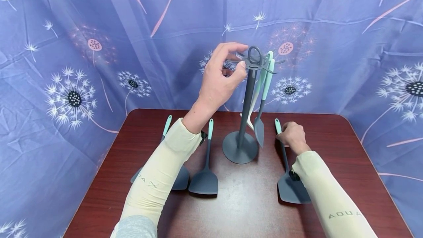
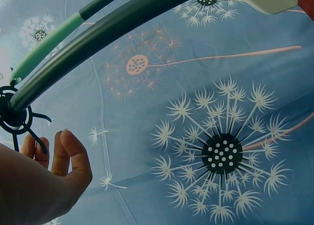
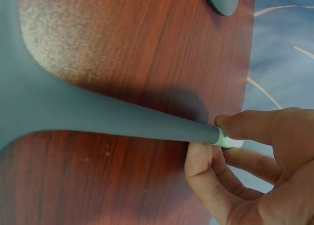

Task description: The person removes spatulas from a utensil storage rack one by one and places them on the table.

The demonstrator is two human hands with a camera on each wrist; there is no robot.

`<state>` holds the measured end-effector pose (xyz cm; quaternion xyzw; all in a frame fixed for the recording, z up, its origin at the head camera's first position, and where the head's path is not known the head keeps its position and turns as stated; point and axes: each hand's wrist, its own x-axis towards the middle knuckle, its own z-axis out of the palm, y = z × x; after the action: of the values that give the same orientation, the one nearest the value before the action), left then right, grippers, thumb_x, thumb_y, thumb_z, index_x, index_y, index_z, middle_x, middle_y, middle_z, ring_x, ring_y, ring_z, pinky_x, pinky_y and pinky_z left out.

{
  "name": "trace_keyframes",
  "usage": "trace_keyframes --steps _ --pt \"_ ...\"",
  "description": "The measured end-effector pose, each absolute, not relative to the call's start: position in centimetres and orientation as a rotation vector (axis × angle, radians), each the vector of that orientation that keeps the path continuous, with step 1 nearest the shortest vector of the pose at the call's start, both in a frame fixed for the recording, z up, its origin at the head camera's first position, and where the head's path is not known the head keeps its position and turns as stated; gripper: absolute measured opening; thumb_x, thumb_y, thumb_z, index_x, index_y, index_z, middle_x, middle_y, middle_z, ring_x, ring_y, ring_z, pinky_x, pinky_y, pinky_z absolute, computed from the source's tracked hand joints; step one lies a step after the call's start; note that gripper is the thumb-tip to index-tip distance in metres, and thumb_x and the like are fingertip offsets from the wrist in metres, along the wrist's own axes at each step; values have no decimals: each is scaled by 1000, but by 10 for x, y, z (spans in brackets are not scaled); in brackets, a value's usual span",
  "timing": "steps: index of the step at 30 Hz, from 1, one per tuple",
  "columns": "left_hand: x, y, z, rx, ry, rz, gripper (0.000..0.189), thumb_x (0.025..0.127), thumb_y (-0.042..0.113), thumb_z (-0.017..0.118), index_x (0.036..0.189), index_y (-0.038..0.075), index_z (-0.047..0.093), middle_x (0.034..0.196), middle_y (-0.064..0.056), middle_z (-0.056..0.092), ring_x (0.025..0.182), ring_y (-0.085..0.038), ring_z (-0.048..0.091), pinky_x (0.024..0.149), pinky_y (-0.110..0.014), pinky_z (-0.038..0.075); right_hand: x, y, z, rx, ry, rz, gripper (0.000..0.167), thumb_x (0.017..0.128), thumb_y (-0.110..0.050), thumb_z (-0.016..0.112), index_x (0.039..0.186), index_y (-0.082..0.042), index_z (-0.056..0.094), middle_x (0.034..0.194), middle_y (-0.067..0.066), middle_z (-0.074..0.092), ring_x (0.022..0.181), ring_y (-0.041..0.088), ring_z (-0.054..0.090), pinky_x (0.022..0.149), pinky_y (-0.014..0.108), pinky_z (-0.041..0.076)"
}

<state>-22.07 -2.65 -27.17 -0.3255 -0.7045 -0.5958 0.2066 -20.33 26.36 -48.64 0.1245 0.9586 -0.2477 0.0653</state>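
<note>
My left hand (image 1: 220,72) is raised at the top of a dark utensil stand (image 1: 248,102), its fingers bent around the left-side hooks with a gap between thumb and forefinger. In the left wrist view the stand's hooks (image 2: 40,118) overlap its fingers; firm contact cannot be made out. On the right of the table, my right hand (image 1: 292,136) pinches the mint handle of a grey spatula (image 1: 292,190). The right wrist view shows thumb and fingers on either side of the handle's lower end (image 3: 224,139), beside the grey shaft (image 3: 162,125).
Two utensils with mint handles (image 1: 268,80) hang on the stand's right side, one with a narrow dark blade (image 1: 259,132). A grey spatula (image 1: 204,182) lies left of the base, with others (image 1: 180,179) partly hidden by the left sleeve. A patterned curtain (image 1: 185,6) stands behind the table (image 1: 244,208).
</note>
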Motion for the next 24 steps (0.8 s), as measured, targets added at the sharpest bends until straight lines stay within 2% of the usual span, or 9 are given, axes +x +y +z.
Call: trace_keyframes --steps 5,10,17,21,24 --pt "-221 -26 -272 -908 -1963 -1660 38 95 19 61 131 11 70 131 3 62 108 -10 64 77 -30 57 -203 265 -488 396 2877 -758 23 84 -15 77 99 2 72 59 2 67 80 37 72 91 54 56" --pt "-221 -26 -272 -907 -1958 -1661 38 95 18 61 131 10 70 131 3 62 108 -9 64 77 -30 57 -203 266 -490 402 2888 -776 19 81 -15 78 91 0 71 59 2 65 77 36 70 83 50 58" --pt "-221 -26 -272 -915 -1954 -1658 38 95 19 61 131 11 70 131 3 62 108 -10 64 77 -31 58 -202 265 -492 412 2886 -814 19 82 -14 79 90 0 69 57 1 65 56 19 68 82 51 58" --pt "-221 -27 -272 -911 -1959 -1658 38 96 19 61 131 12 70 131 3 62 108 -10 64 77 -31 58 -201 266 -491 409 2855 -835 20 84 -14 79 91 1 68 63 4 68 57 18 69 76 49 60" --pt "-221 -27 -272 -909 -1964 -1656 38 96 19 61 131 12 70 131 3 62 108 -10 64 78 -31 58 -200 267 -490 402 2825 -852 22 86 -15 80 94 2 68 69 7 70 59 20 72 76 49 61"
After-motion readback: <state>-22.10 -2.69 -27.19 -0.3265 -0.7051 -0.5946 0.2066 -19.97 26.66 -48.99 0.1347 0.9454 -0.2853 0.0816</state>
